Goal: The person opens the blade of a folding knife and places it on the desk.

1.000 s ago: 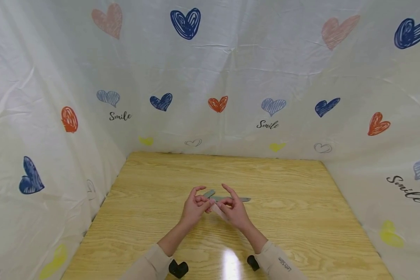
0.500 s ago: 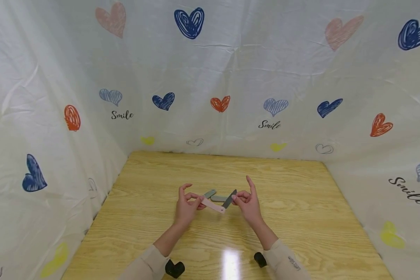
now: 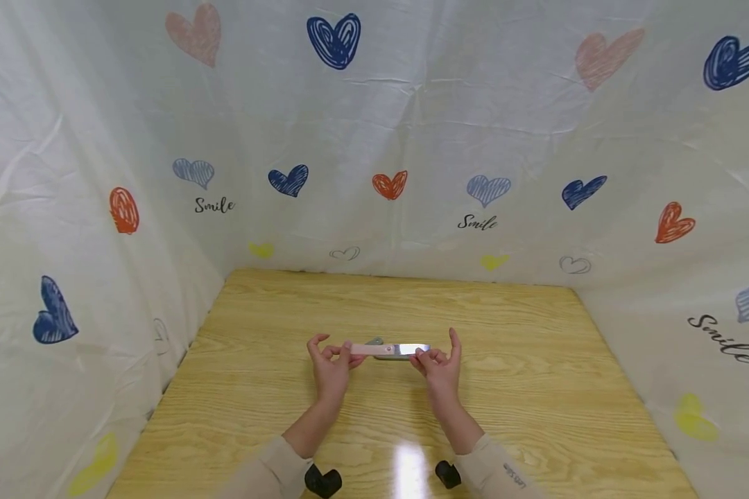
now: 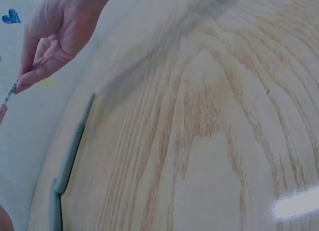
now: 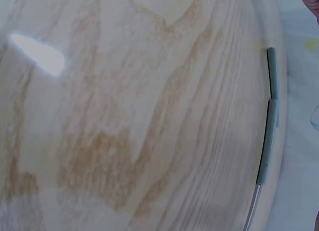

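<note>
Your left grip [image 3: 332,371] and right grip [image 3: 440,374] are pinching a pink folding knife [image 3: 373,350], half-hiding green handles [image 4: 70,159]; backdrop cloth [image 3: 337,132] reading "Smile".

The right of the hands [image 4: 64,37] pinches a pink knife [image 4: 9,95] — green pieces [image 4: 70,159] on wood [image 4: 209,156]

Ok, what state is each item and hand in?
Pink knife: unfolded, held above the table.
Left hand: pinches the handle.
Right hand: pinches the blade.
Green knife: lying on the table, unfolded.
Second green handle: lying at its handle end; whether unfolded, unclear.
</note>
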The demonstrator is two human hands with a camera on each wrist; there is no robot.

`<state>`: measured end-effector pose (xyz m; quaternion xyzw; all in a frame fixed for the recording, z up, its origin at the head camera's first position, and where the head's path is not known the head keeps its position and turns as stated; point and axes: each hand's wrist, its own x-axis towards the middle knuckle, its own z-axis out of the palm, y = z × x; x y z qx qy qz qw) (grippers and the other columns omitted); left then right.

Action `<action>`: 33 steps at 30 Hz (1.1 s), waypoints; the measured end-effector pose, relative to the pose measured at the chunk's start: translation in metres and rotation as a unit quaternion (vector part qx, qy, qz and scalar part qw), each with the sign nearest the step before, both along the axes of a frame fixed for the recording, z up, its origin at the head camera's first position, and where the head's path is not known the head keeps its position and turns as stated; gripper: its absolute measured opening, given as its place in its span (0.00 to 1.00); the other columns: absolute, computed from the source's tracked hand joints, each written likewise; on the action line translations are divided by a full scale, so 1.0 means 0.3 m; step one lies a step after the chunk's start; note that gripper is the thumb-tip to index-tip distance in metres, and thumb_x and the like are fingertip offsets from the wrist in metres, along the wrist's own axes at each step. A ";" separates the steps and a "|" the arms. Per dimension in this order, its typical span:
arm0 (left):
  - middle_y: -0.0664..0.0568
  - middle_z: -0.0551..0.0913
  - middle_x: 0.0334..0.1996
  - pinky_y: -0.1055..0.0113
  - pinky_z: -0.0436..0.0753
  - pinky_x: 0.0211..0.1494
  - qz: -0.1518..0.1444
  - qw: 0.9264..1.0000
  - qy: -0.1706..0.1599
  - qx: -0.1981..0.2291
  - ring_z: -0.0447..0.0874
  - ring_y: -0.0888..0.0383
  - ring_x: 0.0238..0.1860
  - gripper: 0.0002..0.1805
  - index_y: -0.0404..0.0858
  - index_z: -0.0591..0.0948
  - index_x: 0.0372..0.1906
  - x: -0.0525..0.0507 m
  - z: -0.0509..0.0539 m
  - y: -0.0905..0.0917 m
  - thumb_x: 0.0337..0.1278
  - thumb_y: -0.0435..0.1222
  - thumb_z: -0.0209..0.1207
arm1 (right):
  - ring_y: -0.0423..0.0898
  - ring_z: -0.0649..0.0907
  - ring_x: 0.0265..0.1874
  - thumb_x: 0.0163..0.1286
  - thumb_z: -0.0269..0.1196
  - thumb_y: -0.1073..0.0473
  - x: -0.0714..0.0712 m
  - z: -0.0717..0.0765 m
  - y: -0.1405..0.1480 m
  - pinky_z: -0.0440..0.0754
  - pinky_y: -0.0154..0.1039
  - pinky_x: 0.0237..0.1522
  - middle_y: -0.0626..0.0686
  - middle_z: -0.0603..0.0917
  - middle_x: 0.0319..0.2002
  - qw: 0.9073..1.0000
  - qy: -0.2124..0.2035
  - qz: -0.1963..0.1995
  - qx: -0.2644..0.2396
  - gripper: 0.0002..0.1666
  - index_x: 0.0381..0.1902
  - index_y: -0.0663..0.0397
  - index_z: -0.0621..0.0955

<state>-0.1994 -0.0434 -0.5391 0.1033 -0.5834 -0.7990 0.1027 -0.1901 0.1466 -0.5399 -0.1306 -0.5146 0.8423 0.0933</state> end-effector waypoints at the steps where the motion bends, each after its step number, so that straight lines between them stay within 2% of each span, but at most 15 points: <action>1: 0.49 0.73 0.29 0.67 0.87 0.34 0.001 1.000 -0.004 0.003 0.87 0.61 0.23 0.24 0.41 0.56 0.58 0.002 -0.005 0.001 0.66 0.29 0.55 | 0.39 0.83 0.24 0.63 0.58 0.80 0.002 -0.001 -0.004 0.87 0.33 0.36 0.43 0.74 0.21 1.000 -0.006 -0.005 -0.003 0.54 0.77 0.42 0.46; 6: 0.50 0.75 0.27 0.67 0.87 0.33 -0.010 1.000 -0.017 -0.002 0.87 0.59 0.23 0.26 0.38 0.55 0.59 0.007 -0.044 0.013 0.65 0.29 0.56 | 0.39 0.85 0.25 0.63 0.58 0.80 0.013 -0.017 0.005 0.87 0.32 0.36 0.43 0.75 0.20 0.999 -0.014 -0.028 -0.010 0.54 0.76 0.45 0.46; 10: 0.47 0.78 0.27 0.65 0.87 0.33 -0.035 0.998 -0.049 -0.035 0.89 0.52 0.26 0.33 0.35 0.54 0.63 0.009 -0.088 0.047 0.61 0.28 0.60 | 0.40 0.86 0.25 0.62 0.58 0.80 0.024 -0.049 0.041 0.87 0.32 0.35 0.46 0.77 0.21 0.996 -0.040 -0.070 -0.030 0.55 0.76 0.50 0.42; 12: 0.44 0.81 0.28 0.64 0.88 0.33 -0.038 0.995 -0.069 -0.059 0.89 0.49 0.26 0.36 0.35 0.54 0.65 0.012 -0.106 0.069 0.58 0.28 0.63 | 0.40 0.86 0.24 0.62 0.58 0.80 0.029 -0.070 0.057 0.87 0.33 0.35 0.47 0.77 0.21 0.994 -0.055 -0.094 -0.031 0.55 0.76 0.52 0.41; 15: 0.39 0.85 0.30 0.63 0.88 0.33 -0.028 0.992 -0.089 -0.088 0.89 0.46 0.27 0.40 0.34 0.54 0.67 0.015 -0.127 0.096 0.55 0.28 0.65 | 0.39 0.85 0.23 0.61 0.59 0.80 0.034 -0.100 0.073 0.87 0.35 0.36 0.48 0.78 0.21 0.989 -0.078 -0.122 -0.005 0.56 0.76 0.53 0.42; 19: 0.39 0.86 0.31 0.66 0.87 0.32 -0.013 0.986 -0.110 -0.126 0.89 0.48 0.27 0.44 0.36 0.54 0.71 0.013 -0.149 0.110 0.53 0.29 0.67 | 0.39 0.85 0.24 0.60 0.61 0.78 0.035 -0.132 0.089 0.87 0.36 0.37 0.48 0.78 0.21 0.984 -0.108 -0.136 0.045 0.59 0.77 0.50 0.40; 24: 0.43 0.88 0.30 0.71 0.85 0.29 -0.011 0.976 -0.122 -0.180 0.88 0.56 0.25 0.47 0.37 0.54 0.73 0.012 -0.170 0.102 0.51 0.30 0.68 | 0.40 0.86 0.24 0.59 0.63 0.78 0.033 -0.155 0.104 0.87 0.34 0.34 0.49 0.80 0.21 0.979 -0.138 -0.128 0.079 0.64 0.78 0.47 0.36; 30: 0.44 0.88 0.29 0.71 0.84 0.27 -0.006 0.968 -0.089 -0.236 0.86 0.58 0.24 0.49 0.37 0.55 0.74 0.007 -0.167 0.089 0.49 0.28 0.69 | 0.39 0.85 0.20 0.56 0.66 0.76 0.028 -0.159 0.111 0.86 0.32 0.30 0.52 0.81 0.25 0.968 -0.174 -0.096 0.155 0.66 0.78 0.46 0.37; 33: 0.44 0.88 0.29 0.71 0.84 0.28 -0.011 0.963 -0.087 -0.254 0.87 0.58 0.26 0.50 0.38 0.55 0.75 0.002 -0.159 0.092 0.48 0.27 0.69 | 0.39 0.85 0.18 0.56 0.66 0.75 0.024 -0.159 0.118 0.86 0.32 0.27 0.52 0.81 0.24 0.962 -0.190 -0.087 0.179 0.66 0.78 0.47 0.38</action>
